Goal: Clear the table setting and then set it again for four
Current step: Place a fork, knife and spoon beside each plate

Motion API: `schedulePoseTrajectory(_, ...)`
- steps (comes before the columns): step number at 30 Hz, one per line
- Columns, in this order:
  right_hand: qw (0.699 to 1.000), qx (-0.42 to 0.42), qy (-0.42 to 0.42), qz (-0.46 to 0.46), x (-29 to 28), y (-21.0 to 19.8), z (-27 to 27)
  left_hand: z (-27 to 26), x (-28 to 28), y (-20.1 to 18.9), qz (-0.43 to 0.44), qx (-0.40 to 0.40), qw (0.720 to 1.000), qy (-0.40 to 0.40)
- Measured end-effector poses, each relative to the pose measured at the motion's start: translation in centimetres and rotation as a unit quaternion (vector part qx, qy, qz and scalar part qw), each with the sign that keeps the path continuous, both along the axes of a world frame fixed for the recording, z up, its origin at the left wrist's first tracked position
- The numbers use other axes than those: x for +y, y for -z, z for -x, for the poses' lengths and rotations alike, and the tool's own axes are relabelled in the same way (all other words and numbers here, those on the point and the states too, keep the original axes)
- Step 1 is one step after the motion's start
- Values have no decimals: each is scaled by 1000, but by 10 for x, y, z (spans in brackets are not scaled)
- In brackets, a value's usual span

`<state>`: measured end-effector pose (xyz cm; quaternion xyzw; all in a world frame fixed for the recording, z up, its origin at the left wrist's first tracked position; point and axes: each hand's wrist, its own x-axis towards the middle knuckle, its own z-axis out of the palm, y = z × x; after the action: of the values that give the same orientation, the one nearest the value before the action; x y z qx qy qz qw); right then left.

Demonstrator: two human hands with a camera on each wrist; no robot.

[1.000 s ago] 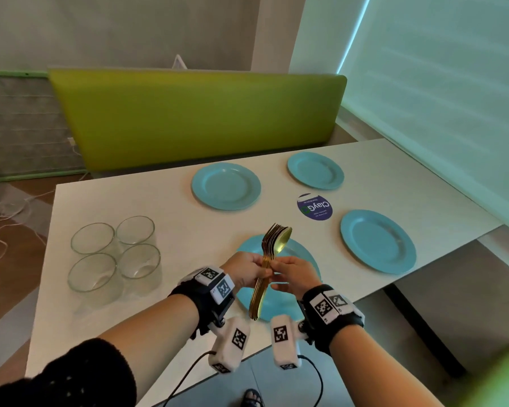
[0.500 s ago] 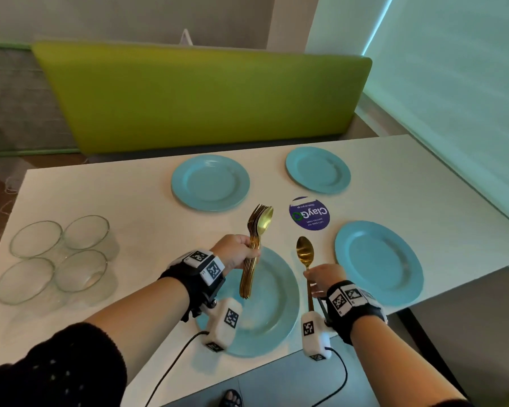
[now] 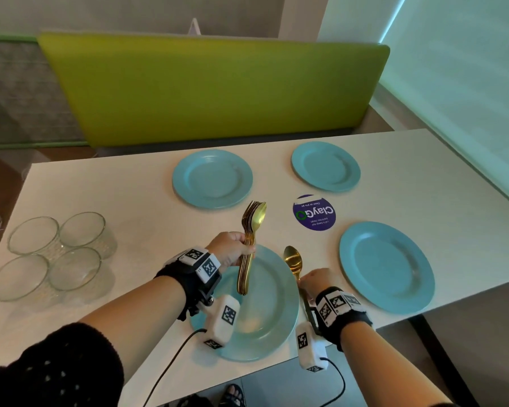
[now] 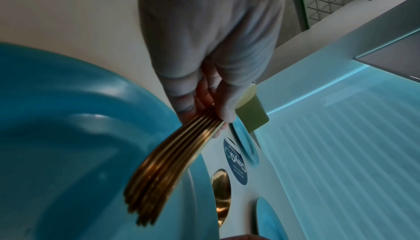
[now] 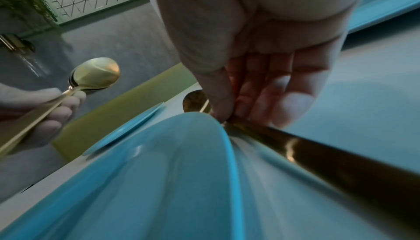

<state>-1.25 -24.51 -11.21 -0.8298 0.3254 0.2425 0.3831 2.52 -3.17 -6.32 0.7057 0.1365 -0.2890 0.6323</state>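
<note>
My left hand [image 3: 232,250] grips a bundle of gold cutlery [image 3: 249,248] upright above the near blue plate [image 3: 265,306]; spoon bowls and fork tines fan out at its top. In the left wrist view the bundled handles [image 4: 163,177] hang over that plate [image 4: 68,136]. My right hand [image 3: 313,282] pinches the handle of a single gold spoon [image 3: 293,259], which lies on the table just right of the near plate. The right wrist view shows thumb and fingers [image 5: 229,107] closed on the spoon handle [image 5: 318,152] beside the plate rim [image 5: 227,136].
Three more blue plates sit on the white table [image 3: 100,195]: far middle [image 3: 212,179], far right [image 3: 325,165], near right [image 3: 387,267]. Several glass bowls [image 3: 53,257] cluster at the left. A purple round sticker [image 3: 314,212] marks the table centre. A green bench back [image 3: 212,89] stands behind.
My hands separated: the right drew one spoon from the bundle and lowered it to the table right of the near plate. The left hand kept the bundle over the plate.
</note>
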Motion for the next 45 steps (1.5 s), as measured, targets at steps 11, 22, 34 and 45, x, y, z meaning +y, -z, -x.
schedulePoseTrajectory(11, 991, -4, -61, 117, 10, -10, 2, -4, 0, -1, 12, 11, 1000, 9)
schedulePoseTrajectory(22, 996, -12, -30, 80, 9, -12, -2, -17, 12, 1, 7, 6, 1000, 22)
schedulePoseTrajectory(34, 998, -33, 23, 57, -13, -33, 3, -26, -6, -7, 28, -3, 998, 60)
schedulePoseTrajectory(45, 989, -134, 49, -27, -23, -86, 14, -12, -78, -16, 68, 6, 985, 161)
